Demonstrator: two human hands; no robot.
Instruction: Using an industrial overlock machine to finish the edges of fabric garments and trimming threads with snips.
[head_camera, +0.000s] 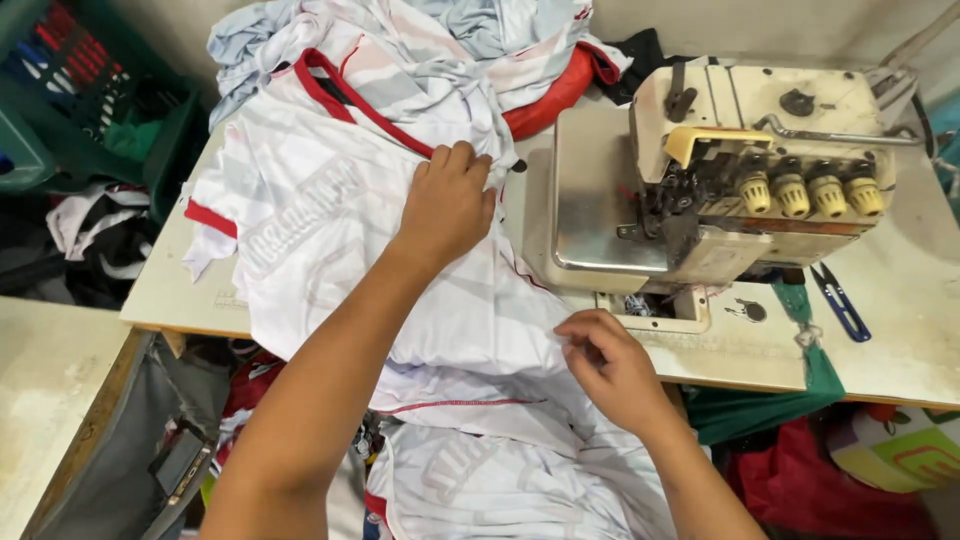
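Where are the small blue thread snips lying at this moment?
In the head view, the blue thread snips lie on the table at the right, just below the sewing machine and beside a green strip of cloth.

I'm at a sewing station in a small garment workshop. At two o'clock an industrial overlock machine with four tension knobs sits on my worn worktable, thread snips beside it. White jerseys with red trim pile up at twelve o'clock, and fabric scraps lie below at nine.
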